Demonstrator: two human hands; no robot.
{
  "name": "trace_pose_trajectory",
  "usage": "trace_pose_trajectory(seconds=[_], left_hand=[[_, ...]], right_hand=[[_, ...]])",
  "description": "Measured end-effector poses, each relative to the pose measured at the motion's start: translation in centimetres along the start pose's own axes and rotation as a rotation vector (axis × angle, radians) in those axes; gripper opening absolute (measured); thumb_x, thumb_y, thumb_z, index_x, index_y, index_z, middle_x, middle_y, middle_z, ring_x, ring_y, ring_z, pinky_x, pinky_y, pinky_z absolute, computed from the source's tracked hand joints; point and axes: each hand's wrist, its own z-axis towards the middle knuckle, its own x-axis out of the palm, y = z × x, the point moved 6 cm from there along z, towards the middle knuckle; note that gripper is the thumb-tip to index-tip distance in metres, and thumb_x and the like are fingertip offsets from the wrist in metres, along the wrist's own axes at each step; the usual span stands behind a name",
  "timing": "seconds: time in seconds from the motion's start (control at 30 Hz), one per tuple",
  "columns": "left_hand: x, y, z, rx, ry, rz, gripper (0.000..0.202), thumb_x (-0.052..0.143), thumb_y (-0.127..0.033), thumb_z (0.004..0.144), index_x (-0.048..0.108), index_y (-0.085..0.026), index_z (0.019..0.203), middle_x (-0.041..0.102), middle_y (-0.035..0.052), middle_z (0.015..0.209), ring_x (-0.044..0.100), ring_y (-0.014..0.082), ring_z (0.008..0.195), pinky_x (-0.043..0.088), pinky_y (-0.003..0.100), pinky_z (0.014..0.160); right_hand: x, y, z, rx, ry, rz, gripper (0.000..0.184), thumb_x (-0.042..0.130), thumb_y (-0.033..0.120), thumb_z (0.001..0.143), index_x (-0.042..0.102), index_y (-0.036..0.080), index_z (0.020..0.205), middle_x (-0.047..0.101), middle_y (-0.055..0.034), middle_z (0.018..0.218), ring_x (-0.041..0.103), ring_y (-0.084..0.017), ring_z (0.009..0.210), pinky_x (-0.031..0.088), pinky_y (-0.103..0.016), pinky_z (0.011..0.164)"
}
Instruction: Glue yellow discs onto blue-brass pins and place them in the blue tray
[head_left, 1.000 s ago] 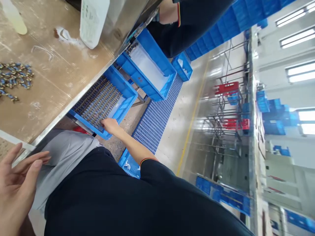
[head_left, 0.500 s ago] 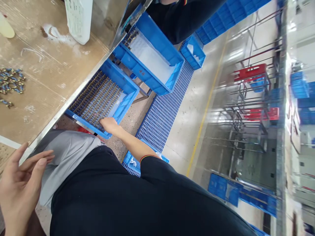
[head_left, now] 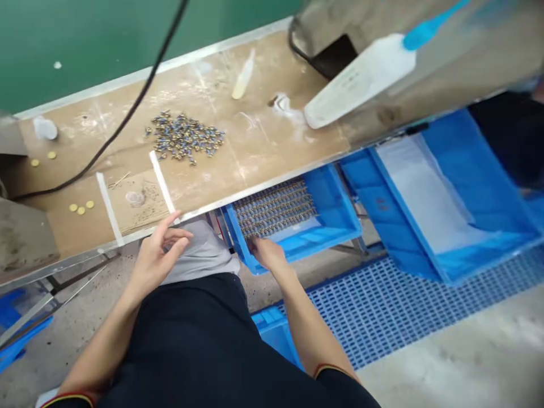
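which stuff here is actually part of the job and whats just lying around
Seems part of the job:
right hand, in the blue crate
rows of small brass parts, under its fingers
heap of small blue-and-brass parts
left hand, open, touching nothing

Probably just lying about:
white plastic bottle
black cable
yellow discs
white-lined blue crate

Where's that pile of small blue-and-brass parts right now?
In the head view, the pile of parts sits on the tan workbench, right of the black cable and beyond the left hand.
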Motion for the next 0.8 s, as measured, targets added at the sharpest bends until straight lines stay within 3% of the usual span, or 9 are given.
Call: trace_pose_trajectory(seconds=[0.1,0.23,0.33,0.43,0.53,0.63,0.7,0.77,0.8], left_hand=[[-2.1,0.0,-0.6,0.035,-0.161,-0.028,0.054,0.078,-0.045,0.114,0.071,-0.020,0.161,0.091,0.0083,0.111,0.088,0.0212,0.098,0.073,0.035,0.096],[-8.0,0.4,-2.1,0.094,-0.582,0.044,0.031,0.080,-0.041,0.112,0.087,-0.020,0.135,0.084,0.0019,0.090,0.079,0.0156,0.080,0.069,0.030,0.085],[-12.2,1.1,-3.2,0.123,-0.813,0.104,0.027,0.082,-0.038,0.109,0.089,-0.021,0.128,0.080,0.0012,0.090,0.074,0.0142,0.078,0.066,0.028,0.080],[-14.4,2.4,-3.4,0.104,-0.854,0.147,0.028,0.082,-0.037,0.109,0.090,-0.021,0.130,0.083,0.0028,0.096,0.077,0.0156,0.085,0.066,0.031,0.086],[-14.6,3.6,-4.3,0.095,-0.869,0.258,0.025,0.080,-0.033,0.108,0.091,-0.022,0.128,0.089,0.0043,0.104,0.082,0.0173,0.088,0.067,0.031,0.088],[-13.0,4.7,-6.9,0.151,-0.863,0.337,0.019,0.075,-0.027,0.111,0.090,-0.021,0.121,0.091,0.0074,0.114,0.086,0.0209,0.097,0.068,0.032,0.091],[-11.7,6.0,-9.2,0.137,-0.889,0.367,0.021,0.069,-0.029,0.115,0.089,-0.024,0.120,0.092,0.0062,0.115,0.087,0.0212,0.101,0.069,0.033,0.095],[-11.1,7.7,-10.9,0.102,-0.912,0.392,0.025,0.066,-0.034,0.118,0.089,-0.026,0.122,0.092,0.0055,0.116,0.089,0.0208,0.104,0.070,0.032,0.099],[-11.1,8.6,-11.6,0.085,-0.923,0.395,0.026,0.064,-0.036,0.119,0.089,-0.027,0.121,0.092,0.0046,0.114,0.089,0.0201,0.103,0.070,0.031,0.099]], right_hand=[[-2.2,-0.8,-1.6,-0.040,-0.050,0.036,0.023,0.064,0.011,0.105,0.082,0.026,0.107,0.091,-0.0139,0.116,0.087,-0.030,0.116,0.058,-0.035,0.089],[-8.0,-0.6,-4.8,-0.216,-0.143,0.192,0.012,0.067,0.022,0.104,0.076,0.030,0.101,0.089,-0.0056,0.104,0.086,-0.024,0.101,0.061,-0.035,0.091],[-14.4,2.8,-7.0,-0.444,-0.431,0.488,0.016,0.075,0.045,0.105,0.079,0.030,0.101,0.087,-0.0019,0.097,0.082,-0.022,0.092,0.062,-0.037,0.089],[-20.0,8.6,-7.0,-0.624,-0.696,0.614,0.022,0.079,0.050,0.102,0.080,0.029,0.098,0.085,0.0002,0.091,0.079,-0.020,0.085,0.060,-0.036,0.086],[-23.4,14.6,-4.8,-0.679,-0.789,0.461,0.024,0.068,0.045,0.104,0.082,0.025,0.102,0.088,-0.0066,0.101,0.080,-0.024,0.092,0.059,-0.040,0.091],[-24.1,18.2,-3.5,-0.651,-0.818,0.336,0.032,0.063,0.048,0.100,0.084,0.024,0.101,0.091,-0.0144,0.108,0.082,-0.032,0.101,0.059,-0.047,0.095],[-23.1,18.4,-3.0,-0.581,-0.810,0.331,0.034,0.066,0.054,0.099,0.087,0.027,0.104,0.092,-0.0163,0.110,0.085,-0.036,0.105,0.060,-0.051,0.094],[-22.1,16.7,-2.1,-0.449,-0.864,0.387,0.031,0.071,0.061,0.092,0.086,0.034,0.098,0.090,-0.0171,0.100,0.086,-0.041,0.102,0.061,-0.056,0.090],[-21.5,15.7,-1.5,-0.422,-0.882,0.402,0.030,0.070,0.064,0.094,0.085,0.038,0.099,0.089,-0.0182,0.103,0.086,-0.044,0.109,0.061,-0.060,0.096]])
